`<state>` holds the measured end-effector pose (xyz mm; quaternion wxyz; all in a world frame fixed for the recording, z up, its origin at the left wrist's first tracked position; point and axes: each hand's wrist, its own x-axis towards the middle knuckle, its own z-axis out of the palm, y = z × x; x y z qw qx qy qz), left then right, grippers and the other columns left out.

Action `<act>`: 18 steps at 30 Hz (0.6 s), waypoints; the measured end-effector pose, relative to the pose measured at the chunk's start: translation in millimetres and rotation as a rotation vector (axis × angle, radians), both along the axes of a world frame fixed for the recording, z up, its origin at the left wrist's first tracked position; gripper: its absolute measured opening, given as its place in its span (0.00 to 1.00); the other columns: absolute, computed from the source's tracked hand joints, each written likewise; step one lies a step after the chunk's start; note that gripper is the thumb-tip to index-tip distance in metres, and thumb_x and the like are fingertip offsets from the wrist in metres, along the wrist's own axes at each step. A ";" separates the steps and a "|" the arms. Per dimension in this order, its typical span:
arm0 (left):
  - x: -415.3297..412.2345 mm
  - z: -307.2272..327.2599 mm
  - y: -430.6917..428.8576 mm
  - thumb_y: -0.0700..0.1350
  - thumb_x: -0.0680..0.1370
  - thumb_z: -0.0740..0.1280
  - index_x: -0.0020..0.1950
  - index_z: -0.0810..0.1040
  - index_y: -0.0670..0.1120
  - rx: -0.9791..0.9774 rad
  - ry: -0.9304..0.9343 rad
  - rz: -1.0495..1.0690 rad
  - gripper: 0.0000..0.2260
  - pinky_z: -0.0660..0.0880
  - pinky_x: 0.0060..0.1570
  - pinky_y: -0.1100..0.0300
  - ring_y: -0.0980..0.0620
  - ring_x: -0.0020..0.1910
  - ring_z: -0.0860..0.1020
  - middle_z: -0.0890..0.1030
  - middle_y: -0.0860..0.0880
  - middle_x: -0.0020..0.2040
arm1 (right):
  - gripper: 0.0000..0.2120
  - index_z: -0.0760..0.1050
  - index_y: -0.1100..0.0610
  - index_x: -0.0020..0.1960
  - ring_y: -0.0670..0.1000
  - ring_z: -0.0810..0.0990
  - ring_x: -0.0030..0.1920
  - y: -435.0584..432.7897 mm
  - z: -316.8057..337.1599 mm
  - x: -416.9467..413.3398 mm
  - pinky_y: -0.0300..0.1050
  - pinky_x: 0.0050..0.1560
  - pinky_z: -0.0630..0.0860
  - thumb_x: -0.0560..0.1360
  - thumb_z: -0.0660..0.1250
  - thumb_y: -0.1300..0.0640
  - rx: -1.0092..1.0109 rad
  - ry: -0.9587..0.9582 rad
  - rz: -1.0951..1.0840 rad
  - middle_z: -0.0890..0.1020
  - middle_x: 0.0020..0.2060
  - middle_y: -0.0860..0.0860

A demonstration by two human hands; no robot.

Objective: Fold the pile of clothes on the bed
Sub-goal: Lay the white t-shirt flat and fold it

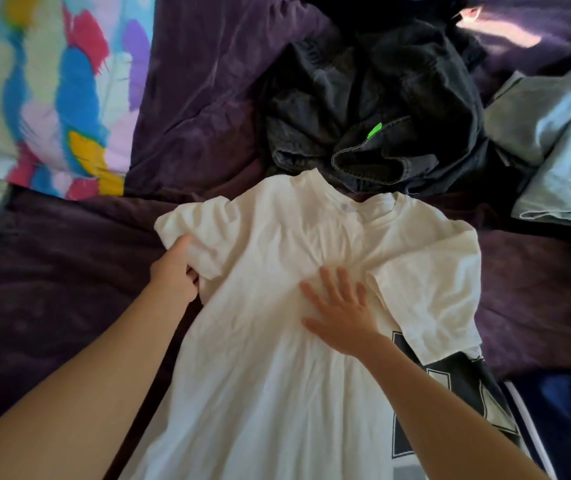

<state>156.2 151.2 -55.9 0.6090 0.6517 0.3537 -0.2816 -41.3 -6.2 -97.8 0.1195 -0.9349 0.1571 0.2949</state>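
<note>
A white T-shirt (277, 358) lies spread on the purple bedspread (52, 323), collar away from the person and hem toward them; it looks laid flat so the folds can run straight. The right hand (341, 315) rests on the chest of the shirt, fingers straight and splayed, holding nothing; I judge it pins the cloth so it won't slide. The left hand (173, 271) is closed on the sleeve on its own side, thumb on top and fingers tucked under the edge; probably it is ready to carry that side across. Beyond the collar, close against it, a heap of dark jeans (381, 109) waits, plainly unfolded; a pale blue garment (561, 143) lies to the right, apart from the shirt; a black printed garment (467, 393) sits partly under the other sleeve; the task seems early. A multicoloured pillow (52, 91) lies far left.
</note>
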 end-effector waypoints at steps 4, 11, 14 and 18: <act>13.4 6.5 2.4 0.52 0.73 0.69 0.50 0.76 0.49 -0.054 0.067 0.176 0.10 0.75 0.48 0.54 0.50 0.45 0.78 0.80 0.50 0.46 | 0.31 0.38 0.42 0.75 0.58 0.31 0.73 0.8 -0.7 -0.6 0.60 0.72 0.39 0.78 0.49 0.38 0.024 0.028 -0.028 0.33 0.74 0.51; 18.0 16.3 9.0 0.44 0.80 0.60 0.56 0.76 0.44 -0.086 -0.571 0.240 0.09 0.74 0.42 0.65 0.57 0.44 0.77 0.79 0.49 0.52 | 0.31 0.38 0.41 0.75 0.58 0.30 0.73 3.1 -2.0 0.2 0.60 0.72 0.37 0.78 0.50 0.38 0.040 0.030 -0.057 0.33 0.74 0.51; -20.2 21.5 -2.0 0.42 0.78 0.62 0.36 0.69 0.48 0.230 -1.276 -0.349 0.10 0.67 0.40 0.61 0.56 0.36 0.68 0.73 0.51 0.33 | 0.31 0.38 0.42 0.75 0.58 0.30 0.73 2.3 -1.9 -0.2 0.60 0.72 0.37 0.78 0.50 0.38 0.053 0.028 -0.062 0.33 0.74 0.51; -77.1 -28.3 1.6 0.40 0.72 0.61 0.48 0.74 0.53 0.439 -1.767 -1.362 0.10 0.70 0.52 0.50 0.46 0.53 0.72 0.78 0.44 0.54 | 0.31 0.42 0.44 0.76 0.57 0.31 0.74 2.8 1.4 2.2 0.59 0.72 0.38 0.79 0.51 0.40 0.082 0.030 -0.082 0.34 0.75 0.50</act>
